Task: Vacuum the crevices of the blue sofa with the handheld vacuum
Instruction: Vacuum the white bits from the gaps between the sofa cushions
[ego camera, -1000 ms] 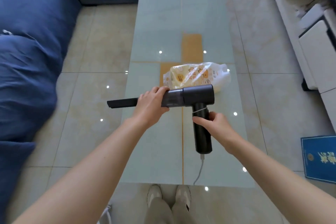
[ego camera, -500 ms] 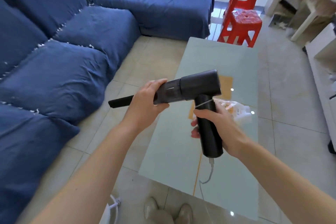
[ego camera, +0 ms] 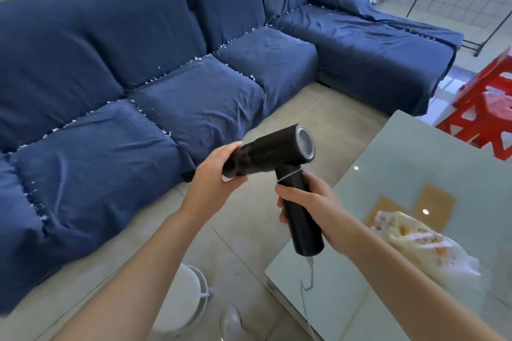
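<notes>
Facing you from about nine o'clock round to one o'clock is the blue sofa (ego camera: 171,86), an L-shaped run of seat cushions with white crumbs strung along the crevices (ego camera: 155,79) where seats meet backs and where one seat meets the next. At about four o'clock sits the glass table (ego camera: 415,163), with a printed plastic bag (ego camera: 424,246) lying on it near your right forearm, and red stools (ego camera: 482,119) stand beyond its far edge at two o'clock. Between the table and the sofa you hold the handheld vacuum (ego camera: 277,152) in the air, well apart from any cushion. Your right hand (ego camera: 310,205) is wrapped round the upright handle, fingers curled on it, with a white cord trailing from the handle's base. Your left hand (ego camera: 219,171) grips the front of the barrel, fingers and thumb closed around it, and it hides the nozzle, so you cannot tell from here how the tip sits. The barrel's long axis runs from the round rear cap at two o'clock down toward eight o'clock, so the front end points at the near seat cushions. Your left hand is the nearer one to the sofa. The nearest crevice lies forward and left of that hand, around ten o'clock, so the coming move looks like a reach out and down along the barrel's own line.
</notes>
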